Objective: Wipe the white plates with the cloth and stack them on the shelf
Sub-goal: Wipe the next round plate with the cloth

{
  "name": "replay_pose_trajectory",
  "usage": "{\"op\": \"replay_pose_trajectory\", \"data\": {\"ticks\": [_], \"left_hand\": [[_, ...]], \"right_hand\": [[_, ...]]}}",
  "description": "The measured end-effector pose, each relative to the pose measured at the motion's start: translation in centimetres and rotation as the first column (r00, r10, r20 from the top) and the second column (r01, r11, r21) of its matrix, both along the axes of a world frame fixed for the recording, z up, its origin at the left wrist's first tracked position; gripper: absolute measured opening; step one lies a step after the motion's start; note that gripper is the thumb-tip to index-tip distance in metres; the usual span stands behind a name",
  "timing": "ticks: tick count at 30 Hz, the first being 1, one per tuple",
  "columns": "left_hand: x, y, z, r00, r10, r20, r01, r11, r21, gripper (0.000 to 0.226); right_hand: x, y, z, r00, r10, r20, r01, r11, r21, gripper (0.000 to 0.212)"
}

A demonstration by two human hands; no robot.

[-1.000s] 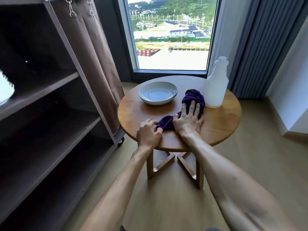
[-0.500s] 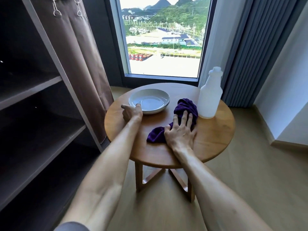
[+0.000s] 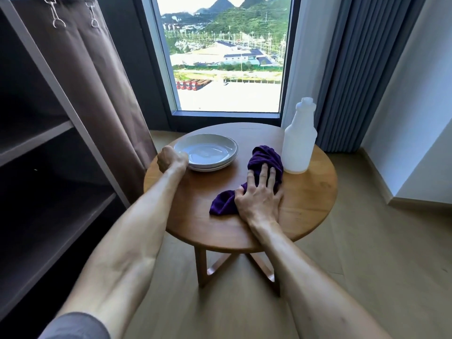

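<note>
Two white plates (image 3: pixel 208 150) sit stacked at the back left of a round wooden table (image 3: pixel 308 204). My left hand (image 3: pixel 170 160) is at their left rim, fingers curled round the edge; the fingertips are hidden behind the hand. A crumpled purple cloth (image 3: pixel 264 155) lies in the middle of the table. My right hand (image 3: pixel 259 199) rests flat on the cloth with straight, spread fingers, pressing it to the tabletop. The dark shelf unit (image 3: pixel 61 211) stands to the left of the table, and the shelves in view are bare.
A white plastic bottle (image 3: pixel 299 143) without a cap stands at the back right of the table, touching the cloth. A brown curtain (image 3: pixel 105 94) hangs on the shelf unit's side. Behind the table are a window and grey drapes (image 3: pixel 362 69).
My left hand has moved from the table's front edge up to the left rim of the plates and closed on it. The right hand stays on the cloth.
</note>
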State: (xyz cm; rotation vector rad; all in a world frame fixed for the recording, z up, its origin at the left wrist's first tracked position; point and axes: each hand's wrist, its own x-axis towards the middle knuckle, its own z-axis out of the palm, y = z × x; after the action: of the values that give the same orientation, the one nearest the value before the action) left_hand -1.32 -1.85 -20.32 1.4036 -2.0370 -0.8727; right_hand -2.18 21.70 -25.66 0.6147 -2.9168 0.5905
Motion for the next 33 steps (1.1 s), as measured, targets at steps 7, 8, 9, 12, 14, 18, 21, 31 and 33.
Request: {"op": "replay_pose_trajectory", "data": {"ticks": [7,8,9,12,14,18,21,31,33], "left_hand": [[1.3,-0.4,3.1,0.964,-0.027,-0.264,0.137,0.902,0.410,0.031],[2.0,-0.2,3.0,0.947,0.015,-0.322,0.148,0.866,0.478,0.031],[3.1,0.3,2.9,0.913,0.062,-0.403,0.173,0.837,0.520,0.028],[5.5,2.0,0.9,0.794,0.149,-0.589,0.269,0.784,0.560,0.036],[7.2,3.7,1.0,0.794,0.149,-0.589,0.253,0.801,0.542,0.032],[10.7,7.4,3.1,0.742,0.248,-0.624,0.216,0.792,0.571,0.023],[13.5,9.7,3.1,0.693,0.266,-0.670,0.282,0.755,0.591,0.033],[16.9,14.9,-0.1,0.505,0.396,-0.767,0.396,0.683,0.614,0.034],[17.1,15.5,-0.8,0.529,0.403,-0.747,0.389,0.667,0.635,0.036]], "right_hand": [[0.2,0.2,0.3,1.000,0.000,0.006,0.000,1.000,0.000,0.062],[0.2,0.3,0.2,1.000,0.004,0.009,-0.004,1.000,-0.002,0.062],[0.3,0.3,0.3,1.000,0.009,0.011,-0.008,1.000,-0.011,0.062],[0.3,0.4,0.4,1.000,0.007,0.009,-0.007,0.999,-0.035,0.062],[0.3,0.5,0.5,1.000,0.006,0.011,-0.006,0.998,-0.061,0.061],[0.2,0.6,0.3,1.000,0.019,0.007,-0.018,0.993,-0.118,0.057],[0.1,0.5,0.0,1.000,0.010,-0.017,-0.012,0.991,-0.134,0.056],[-0.5,1.5,0.4,0.953,-0.295,0.067,0.288,0.816,-0.501,0.074],[-0.7,1.8,0.4,0.944,-0.308,0.122,0.327,0.813,-0.482,0.066]]}}
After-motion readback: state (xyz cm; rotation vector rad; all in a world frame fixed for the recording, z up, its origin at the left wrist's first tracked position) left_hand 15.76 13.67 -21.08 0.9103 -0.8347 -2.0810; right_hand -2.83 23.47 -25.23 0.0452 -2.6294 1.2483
